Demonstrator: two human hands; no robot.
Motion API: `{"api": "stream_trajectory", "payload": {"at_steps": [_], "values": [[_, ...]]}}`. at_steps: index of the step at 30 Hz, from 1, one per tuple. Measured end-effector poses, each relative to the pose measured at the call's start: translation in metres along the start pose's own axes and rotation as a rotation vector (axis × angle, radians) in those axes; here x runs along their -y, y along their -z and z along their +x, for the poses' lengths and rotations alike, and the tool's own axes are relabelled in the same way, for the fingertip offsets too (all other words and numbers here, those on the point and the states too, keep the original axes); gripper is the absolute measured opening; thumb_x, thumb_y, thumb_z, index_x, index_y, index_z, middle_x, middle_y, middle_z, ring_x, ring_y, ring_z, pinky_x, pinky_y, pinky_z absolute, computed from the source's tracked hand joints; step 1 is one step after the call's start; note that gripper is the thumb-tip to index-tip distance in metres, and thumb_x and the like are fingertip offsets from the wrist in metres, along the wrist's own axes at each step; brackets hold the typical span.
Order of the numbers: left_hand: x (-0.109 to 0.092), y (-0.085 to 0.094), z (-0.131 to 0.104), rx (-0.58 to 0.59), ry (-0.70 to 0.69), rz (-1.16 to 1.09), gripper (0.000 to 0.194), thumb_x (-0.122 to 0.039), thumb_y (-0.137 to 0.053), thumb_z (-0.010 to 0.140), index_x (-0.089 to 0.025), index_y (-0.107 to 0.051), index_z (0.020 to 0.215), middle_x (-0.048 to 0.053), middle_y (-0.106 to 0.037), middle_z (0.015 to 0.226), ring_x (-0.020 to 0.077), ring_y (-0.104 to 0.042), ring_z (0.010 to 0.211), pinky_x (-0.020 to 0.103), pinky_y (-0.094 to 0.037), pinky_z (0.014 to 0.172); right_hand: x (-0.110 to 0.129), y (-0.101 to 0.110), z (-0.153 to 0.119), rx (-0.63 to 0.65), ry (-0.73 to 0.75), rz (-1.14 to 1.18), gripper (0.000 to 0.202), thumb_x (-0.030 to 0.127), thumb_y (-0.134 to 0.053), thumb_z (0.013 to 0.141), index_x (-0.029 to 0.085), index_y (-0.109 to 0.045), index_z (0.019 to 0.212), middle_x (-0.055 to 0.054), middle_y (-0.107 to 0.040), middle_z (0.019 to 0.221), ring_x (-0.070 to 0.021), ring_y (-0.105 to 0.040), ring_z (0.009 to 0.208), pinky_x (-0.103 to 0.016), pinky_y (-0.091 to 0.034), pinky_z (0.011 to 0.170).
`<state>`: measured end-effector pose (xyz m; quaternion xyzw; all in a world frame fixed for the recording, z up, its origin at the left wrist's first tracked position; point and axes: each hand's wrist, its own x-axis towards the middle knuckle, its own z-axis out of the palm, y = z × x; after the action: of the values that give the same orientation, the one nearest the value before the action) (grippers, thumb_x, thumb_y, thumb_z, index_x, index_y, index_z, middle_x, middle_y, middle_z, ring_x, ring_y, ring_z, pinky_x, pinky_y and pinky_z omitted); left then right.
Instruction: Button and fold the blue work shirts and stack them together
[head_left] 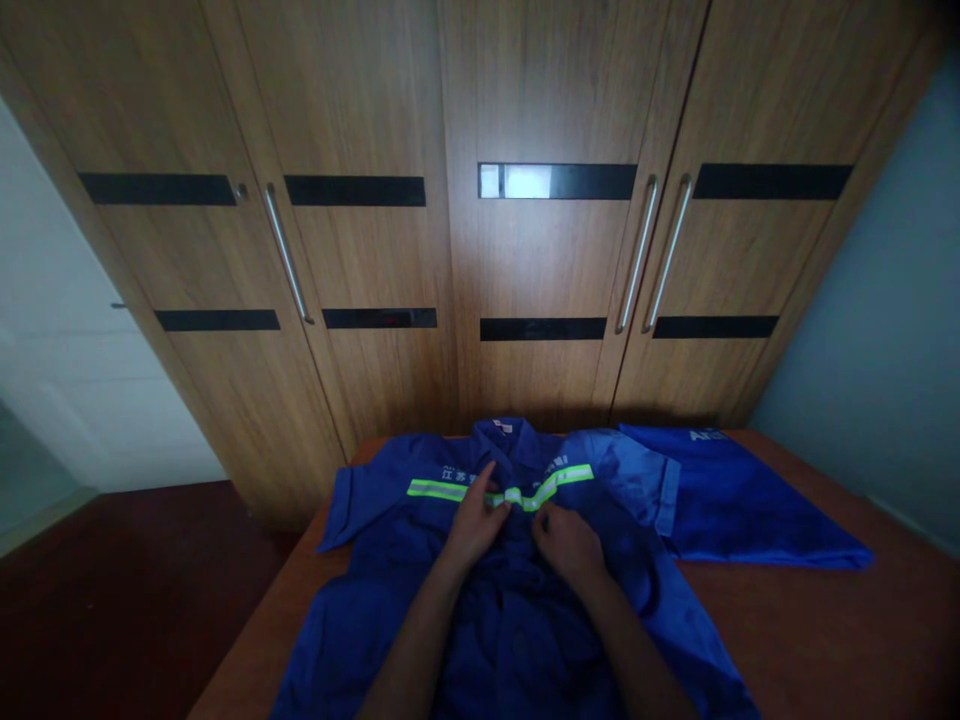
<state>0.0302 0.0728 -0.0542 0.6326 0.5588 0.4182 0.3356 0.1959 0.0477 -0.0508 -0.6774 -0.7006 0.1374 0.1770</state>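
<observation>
A blue short-sleeved work shirt [405, 540] lies spread face up, its collar away from me and white lettering on the chest. Across the chest runs a yellow-green and silver reflective strip [439, 490], bunched at the middle. My left hand [478, 515] pinches the shirt front at the strip, near the centre opening, with thumb and forefinger together. Just to the right, my right hand [570, 545] is closed on the other side of the front, below the strip. Any button between the fingers is too small to make out.
A folded blue garment [750, 500] with white lettering lies right of the shirt on the reddish-brown table [810, 640]. Behind stands a wooden wardrobe [390, 260] with black strips and metal handles. A white door [90, 380] is at the left.
</observation>
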Motion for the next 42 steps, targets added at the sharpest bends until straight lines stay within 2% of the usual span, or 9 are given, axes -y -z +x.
{"api": "stream_trajectory", "payload": {"at_steps": [4,11,16,21,24,27,31,37,42], "values": [[0.001,0.003,-0.002,-0.022,-0.008,0.302,0.053,-0.02,-0.055,0.078,-0.012,-0.049,0.131,0.015,-0.055,0.131,0.0232,-0.051,0.12,0.032,-0.041,0.098,-0.002,0.0,0.002,-0.015,-0.003,0.046,0.021,0.03,-0.046,0.088,0.023,-0.065,0.083,-0.008,-0.072,0.079,-0.0218,-0.068,0.075,-0.027,-0.041,0.061],[-0.008,0.029,-0.01,-0.064,0.016,0.487,0.042,-0.02,-0.049,0.081,-0.012,-0.056,0.122,0.016,-0.055,0.131,0.0257,-0.047,0.125,0.034,-0.031,0.106,-0.012,0.003,0.008,-0.073,-0.006,0.18,0.022,0.022,-0.045,0.087,0.025,-0.062,0.101,0.0,-0.071,0.075,-0.0162,-0.067,0.072,-0.023,-0.042,0.062],[-0.003,0.07,-0.027,-0.03,0.052,0.639,0.041,-0.026,-0.053,0.081,-0.015,-0.057,0.12,0.015,-0.056,0.131,0.0277,-0.047,0.125,0.036,-0.03,0.106,-0.024,0.002,-0.001,-0.137,0.052,0.209,0.034,0.016,-0.048,0.082,0.018,-0.059,0.115,-0.006,-0.07,0.096,-0.0189,-0.065,0.091,-0.028,-0.046,0.082],[0.012,0.115,-0.051,0.028,0.088,0.716,0.045,-0.036,-0.054,0.081,-0.013,-0.058,0.119,0.017,-0.058,0.128,0.0302,-0.052,0.12,0.04,-0.035,0.103,-0.048,0.007,-0.028,-0.199,0.143,0.134,0.039,0.017,-0.05,0.079,0.012,-0.061,0.116,-0.014,-0.064,0.114,-0.0259,-0.056,0.112,-0.036,-0.04,0.1],[0.021,0.139,-0.067,0.05,0.051,0.713,0.043,-0.04,-0.049,0.083,-0.015,-0.06,0.117,0.013,-0.06,0.127,0.0259,-0.053,0.119,0.035,-0.035,0.105,-0.065,0.016,-0.049,-0.222,0.175,0.197,0.038,0.021,-0.047,0.08,0.014,-0.061,0.115,-0.013,-0.064,0.116,-0.0251,-0.057,0.112,-0.037,-0.041,0.101],[0.027,0.162,-0.077,-0.031,0.061,0.729,0.045,-0.042,-0.047,0.082,-0.016,-0.06,0.116,0.013,-0.062,0.123,0.0279,-0.056,0.114,0.038,-0.038,0.102,-0.083,0.032,-0.064,-0.232,0.163,0.287,0.035,0.026,-0.044,0.083,0.018,-0.061,0.113,-0.009,-0.066,0.114,-0.0227,-0.061,0.106,-0.036,-0.046,0.096],[0.029,0.19,-0.079,-0.102,0.132,0.753,0.043,-0.042,-0.046,0.081,-0.014,-0.063,0.109,0.016,-0.067,0.113,0.032,-0.061,0.106,0.04,-0.044,0.092,-0.107,0.057,-0.063,-0.24,0.061,0.367,0.034,0.036,-0.044,0.084,0.021,-0.06,0.111,-0.008,-0.068,0.111,-0.0216,-0.065,0.098,-0.034,-0.051,0.088],[0.029,0.194,-0.061,-0.074,0.184,0.632,0.024,-0.041,-0.057,0.074,-0.023,-0.07,0.081,0.009,-0.073,0.086,0.031,-0.066,0.089,0.035,-0.046,0.081,-0.136,0.087,-0.034,-0.076,-0.027,0.137,0.028,0.037,-0.045,0.083,0.025,-0.066,0.096,-0.008,-0.072,0.097,-0.026,-0.067,0.093,-0.037,-0.049,0.083],[0.034,0.183,-0.054,-0.234,0.2,0.432,0.013,-0.031,-0.07,0.064,-0.02,-0.067,0.069,0.012,-0.07,0.09,0.0325,-0.063,0.095,0.037,-0.045,0.089,-0.163,0.093,-0.028,-0.037,-0.306,-0.157,0.031,0.047,-0.05,0.081,0.023,-0.068,0.073,-0.015,-0.071,0.084,-0.0384,-0.067,0.087,-0.051,-0.047,0.076]]}}
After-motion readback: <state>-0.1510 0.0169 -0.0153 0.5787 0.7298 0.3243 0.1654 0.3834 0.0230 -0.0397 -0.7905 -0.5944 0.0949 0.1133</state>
